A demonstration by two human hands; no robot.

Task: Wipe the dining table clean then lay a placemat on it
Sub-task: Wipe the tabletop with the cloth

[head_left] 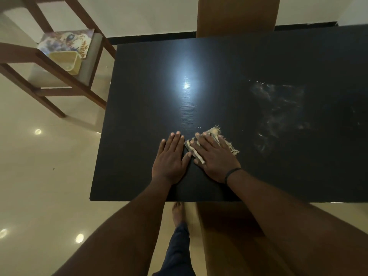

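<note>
The left hand [171,159] lies flat on the dark tabletop [139,108] with its fingers straight and together, holding nothing, and just beside it the right hand [214,156] presses a folded striped cloth [216,131] down with its fingers straight and spread, the cloth's fringe sticking out past its fingertips and outer edge. Beyond and to the outer side of the right hand, pale dusty smears [278,108] and a few crumbs mark the tabletop. Well apart from the left hand, on its outer side and farther off, a patterned placemat [65,41] lies on a wooden chair [49,62] under a small yellow tub [66,61].
</note>
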